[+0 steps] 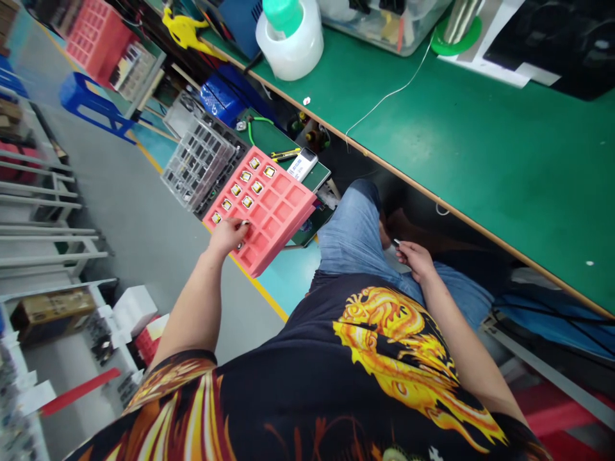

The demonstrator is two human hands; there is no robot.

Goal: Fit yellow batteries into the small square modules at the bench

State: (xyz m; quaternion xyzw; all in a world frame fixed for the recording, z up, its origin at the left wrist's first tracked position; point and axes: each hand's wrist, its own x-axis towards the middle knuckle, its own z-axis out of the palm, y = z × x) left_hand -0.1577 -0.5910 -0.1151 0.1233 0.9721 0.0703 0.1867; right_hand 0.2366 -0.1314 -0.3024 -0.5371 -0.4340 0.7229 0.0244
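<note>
A pink foam tray (pixel 288 208) with square pockets stands tilted at the side of the bench. Several small yellow-and-silver parts (pixel 257 187) sit in its far and left pockets; the nearer right pockets hold nothing. My left hand (pixel 227 235) is over the tray's left part, thumb and fingers pinched together. A tiny pale bit shows at its fingertips, too small to name. Over my lap, near the bench edge, my right hand (pixel 415 258) is closed, with a small whitish tip (pixel 396 242) sticking out from the fingers. The rest of that thing is hidden.
The green bench (pixel 456 153) runs along the right, bearing a white tape roll (pixel 291 48), a clear plastic bin (pixel 384 25) and a thin white wire (pixel 384 99). Clear divided trays (pixel 199 160) stand beyond the pink tray. A blue stool (pixel 93 105) and shelves (pixel 43 246) are at left.
</note>
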